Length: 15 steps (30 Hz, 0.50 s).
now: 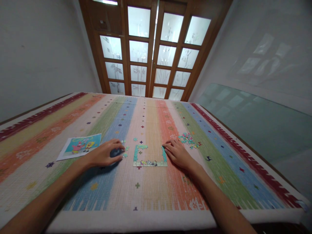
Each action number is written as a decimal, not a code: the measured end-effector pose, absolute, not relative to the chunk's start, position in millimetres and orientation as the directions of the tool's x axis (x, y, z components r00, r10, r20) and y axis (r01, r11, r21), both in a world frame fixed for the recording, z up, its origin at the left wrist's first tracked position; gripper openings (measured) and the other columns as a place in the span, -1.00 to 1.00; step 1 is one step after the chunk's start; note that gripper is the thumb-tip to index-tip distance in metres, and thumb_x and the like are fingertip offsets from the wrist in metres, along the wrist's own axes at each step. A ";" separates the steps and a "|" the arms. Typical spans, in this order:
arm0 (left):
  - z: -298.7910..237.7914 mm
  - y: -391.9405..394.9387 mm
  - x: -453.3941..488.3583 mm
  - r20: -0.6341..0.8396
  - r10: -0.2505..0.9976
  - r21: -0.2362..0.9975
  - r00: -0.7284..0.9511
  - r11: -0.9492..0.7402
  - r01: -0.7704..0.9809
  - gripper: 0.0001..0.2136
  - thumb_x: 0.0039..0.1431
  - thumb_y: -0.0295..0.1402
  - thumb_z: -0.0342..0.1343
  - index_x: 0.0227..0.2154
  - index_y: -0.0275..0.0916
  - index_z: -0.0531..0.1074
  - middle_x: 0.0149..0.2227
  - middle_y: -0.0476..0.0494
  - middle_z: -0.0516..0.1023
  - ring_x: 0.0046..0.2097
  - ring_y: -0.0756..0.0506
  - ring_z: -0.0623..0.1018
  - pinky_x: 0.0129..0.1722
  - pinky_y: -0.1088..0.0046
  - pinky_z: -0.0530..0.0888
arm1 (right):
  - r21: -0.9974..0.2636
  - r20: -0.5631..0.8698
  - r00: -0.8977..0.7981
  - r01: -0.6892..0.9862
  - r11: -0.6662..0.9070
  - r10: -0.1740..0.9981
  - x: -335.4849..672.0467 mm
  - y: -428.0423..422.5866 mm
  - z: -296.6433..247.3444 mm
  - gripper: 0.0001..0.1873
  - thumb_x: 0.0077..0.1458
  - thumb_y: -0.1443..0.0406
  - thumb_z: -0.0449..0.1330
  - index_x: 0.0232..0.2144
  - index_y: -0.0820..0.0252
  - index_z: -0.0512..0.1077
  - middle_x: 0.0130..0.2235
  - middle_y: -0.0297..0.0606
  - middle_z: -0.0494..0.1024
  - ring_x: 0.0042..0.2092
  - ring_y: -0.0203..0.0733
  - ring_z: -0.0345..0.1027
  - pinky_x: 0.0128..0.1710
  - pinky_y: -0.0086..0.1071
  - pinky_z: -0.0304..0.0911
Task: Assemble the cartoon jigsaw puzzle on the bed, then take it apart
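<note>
A partly joined jigsaw puzzle (151, 163) lies on the striped tablecloth, with its bottom row, both sides and part of the top edge in place and its middle bare. My right hand (177, 152) rests at the right side, its fingertips closed on a teal puzzle piece (164, 148) at the upper end of that edge. To the left, my left hand (107, 153) is curved over the cloth, thumb and fingers apart. Its fingertips are beside several loose puzzle pieces (125, 155). Another loose piece (135, 139) lies above the puzzle's top left corner.
A heap of mixed puzzle pieces (187, 139) sits beyond my right hand. The printed reference picture (83, 145), with cartoon figures, lies left of my left hand. The striped tablecloth (148, 191) covers the table. Wooden doors with glass panes (138, 52) stand behind it.
</note>
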<state>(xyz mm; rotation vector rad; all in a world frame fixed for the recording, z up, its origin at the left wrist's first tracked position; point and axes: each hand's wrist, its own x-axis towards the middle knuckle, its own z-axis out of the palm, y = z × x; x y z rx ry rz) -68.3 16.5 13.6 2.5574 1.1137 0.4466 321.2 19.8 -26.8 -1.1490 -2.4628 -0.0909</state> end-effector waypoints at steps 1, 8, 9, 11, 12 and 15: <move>12.4 14.5 -68.7 0.151 0.744 0.407 0.651 -0.647 0.645 -0.73 0.26 -0.16 0.11 -0.11 -0.19 0.54 -0.12 -0.16 0.52 -0.10 -0.19 0.54 -0.01 0.28 0.44 | -0.113 0.401 -0.570 0.746 0.657 0.717 321.3 19.9 -27.0 -0.70 0.36 0.35 0.02 0.00 0.15 0.50 -0.09 -0.04 0.51 -0.09 0.01 0.36 -0.03 -0.08 0.31; 4.1 13.0 -63.5 0.177 0.748 0.452 0.640 -0.639 0.622 -0.73 0.31 -0.17 0.05 -0.22 -0.20 0.58 -0.24 -0.13 0.52 -0.18 -0.16 0.53 -0.07 0.30 0.43 | -0.110 0.391 -0.567 0.754 0.648 0.725 321.1 19.2 -26.4 -0.71 0.37 0.34 0.02 -0.01 0.16 0.50 -0.09 -0.05 0.52 -0.07 0.02 0.35 -0.03 -0.08 0.29; 3.8 13.1 -62.4 0.179 0.750 0.457 0.636 -0.636 0.621 -0.73 0.31 -0.17 0.04 -0.24 -0.21 0.57 -0.25 -0.14 0.52 -0.19 -0.16 0.52 -0.10 0.31 0.43 | -0.106 0.391 -0.566 0.756 0.646 0.726 320.9 18.9 -26.0 -0.72 0.36 0.34 0.03 -0.01 0.17 0.50 -0.09 -0.04 0.52 -0.07 0.02 0.35 -0.03 -0.08 0.29; 4.2 12.6 -60.0 0.187 0.754 0.464 0.630 -0.633 0.620 -0.74 0.29 -0.18 0.04 -0.28 -0.23 0.54 -0.28 -0.14 0.51 -0.23 -0.15 0.50 -0.15 0.32 0.43 | -0.098 0.389 -0.566 0.759 0.644 0.727 320.4 18.4 -25.4 -0.73 0.36 0.33 0.04 -0.02 0.19 0.50 -0.09 -0.04 0.52 -0.07 0.02 0.35 -0.04 -0.09 0.29; 4.7 12.1 -58.7 0.191 0.757 0.466 0.625 -0.630 0.621 -0.75 0.28 -0.18 0.05 -0.30 -0.24 0.53 -0.29 -0.13 0.51 -0.25 -0.14 0.50 -0.17 0.32 0.43 | -0.095 0.389 -0.566 0.760 0.643 0.727 320.1 18.2 -25.1 -0.73 0.36 0.33 0.04 -0.03 0.19 0.50 -0.09 -0.04 0.52 -0.07 0.02 0.35 -0.04 -0.10 0.28; 7.0 10.3 -55.1 0.196 0.777 0.486 0.599 -0.607 0.629 -0.78 0.23 -0.18 0.09 -0.34 -0.23 0.49 -0.32 -0.11 0.52 -0.30 -0.12 0.48 -0.23 0.35 0.41 | -0.086 0.386 -0.567 0.764 0.640 0.728 319.2 17.6 -24.3 -0.74 0.37 0.33 0.03 -0.03 0.18 0.49 -0.09 -0.04 0.52 -0.09 0.02 0.35 -0.06 -0.11 0.28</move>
